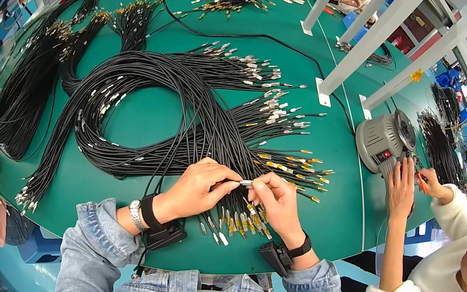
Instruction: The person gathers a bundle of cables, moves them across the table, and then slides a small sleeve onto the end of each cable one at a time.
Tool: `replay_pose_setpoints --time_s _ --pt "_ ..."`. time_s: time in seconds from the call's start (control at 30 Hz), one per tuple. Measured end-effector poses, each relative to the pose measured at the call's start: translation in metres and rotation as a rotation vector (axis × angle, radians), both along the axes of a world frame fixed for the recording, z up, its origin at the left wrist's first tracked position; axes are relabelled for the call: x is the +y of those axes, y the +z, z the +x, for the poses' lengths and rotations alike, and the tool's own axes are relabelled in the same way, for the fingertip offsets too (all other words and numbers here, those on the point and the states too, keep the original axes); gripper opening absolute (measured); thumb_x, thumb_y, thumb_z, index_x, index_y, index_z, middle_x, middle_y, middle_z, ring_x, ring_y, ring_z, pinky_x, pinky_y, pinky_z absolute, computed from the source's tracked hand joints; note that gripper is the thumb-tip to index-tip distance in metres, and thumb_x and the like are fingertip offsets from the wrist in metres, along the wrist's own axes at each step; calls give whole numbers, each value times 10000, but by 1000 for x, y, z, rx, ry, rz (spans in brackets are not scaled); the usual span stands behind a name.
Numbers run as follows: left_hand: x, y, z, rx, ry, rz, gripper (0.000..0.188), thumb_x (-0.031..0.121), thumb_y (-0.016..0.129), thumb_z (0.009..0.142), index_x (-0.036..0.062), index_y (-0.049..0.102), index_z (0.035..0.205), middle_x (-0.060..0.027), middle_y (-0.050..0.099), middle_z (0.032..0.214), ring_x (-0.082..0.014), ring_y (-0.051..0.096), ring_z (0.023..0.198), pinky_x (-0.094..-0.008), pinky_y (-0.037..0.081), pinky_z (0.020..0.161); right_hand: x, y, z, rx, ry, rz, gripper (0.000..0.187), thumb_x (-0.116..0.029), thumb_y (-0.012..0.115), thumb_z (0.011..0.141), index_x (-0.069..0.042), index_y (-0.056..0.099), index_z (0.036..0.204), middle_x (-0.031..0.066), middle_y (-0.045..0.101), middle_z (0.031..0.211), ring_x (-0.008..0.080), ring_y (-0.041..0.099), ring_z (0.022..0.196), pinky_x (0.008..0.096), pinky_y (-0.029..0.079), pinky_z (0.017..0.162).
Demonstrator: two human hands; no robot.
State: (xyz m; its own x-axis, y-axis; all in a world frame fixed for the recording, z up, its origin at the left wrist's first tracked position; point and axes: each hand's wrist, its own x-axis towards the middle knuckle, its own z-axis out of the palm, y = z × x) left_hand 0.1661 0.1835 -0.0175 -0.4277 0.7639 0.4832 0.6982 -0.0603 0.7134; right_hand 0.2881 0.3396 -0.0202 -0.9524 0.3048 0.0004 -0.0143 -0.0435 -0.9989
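Green table (147, 114): carrying a big loop of black cables (150, 90), their metal-tipped ends fanning toward the middle and the near edge.
Left hand (197, 188): pinching a thin black cable (228, 182) just behind its tip, fingers closed on it.
Right hand (277, 202): closing thumb and forefinger on the small silver connector (246, 182) at that cable's end.
Hands: meeting close together, near the near edge, above a row of yellow-banded ends (243, 221).
Step, as I judge it: seating or checking the connector on one cable.
Next move: probably calling for a steady pinch and a straight push along the cable, so the tip is not bending.
Co-worker's hand (401, 188): resting by a grey machine (382, 142) at the right edge.
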Motion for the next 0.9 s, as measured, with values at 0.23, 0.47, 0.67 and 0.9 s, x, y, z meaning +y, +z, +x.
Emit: replay_pose_setpoints --time_s 0.23,0.47,0.67,0.9 --pt "-1 4 2 25 -20 -18 144 65 681 790 48 676 933 -20 623 676 -179 559 572 -301 445 647 0 0 3 -39 25 44 152 -108 530 939 -5 596 848 6 582 716 53 516 630 201 419 572" --pt "-4 -5 1 18 -26 -71 120 72 677 795 43 668 911 -37 623 673 -204 582 590 -315 453 665 -2 -3 1 -17 62 168 149 -103 528 937 1 598 857 6 567 710 55 516 641 202 415 574" --pt "-5 -3 -8 -9 -65 -76 73 75 636 835 28 652 888 -57 642 679 -203 612 610 -303 454 612 -1 -1 -1 45 -29 337 146 -103 526 939 3 601 872 18 583 737 66 535 664 213 438 596" --pt "8 15 -10 -382 -27 -226 68 63 613 852 -4 621 841 -85 610 619 -203 593 566 -298 428 513 2 4 -31 149 -66 -76 148 -156 567 936 -11 596 926 17 590 760 65 534 668 212 447 611"
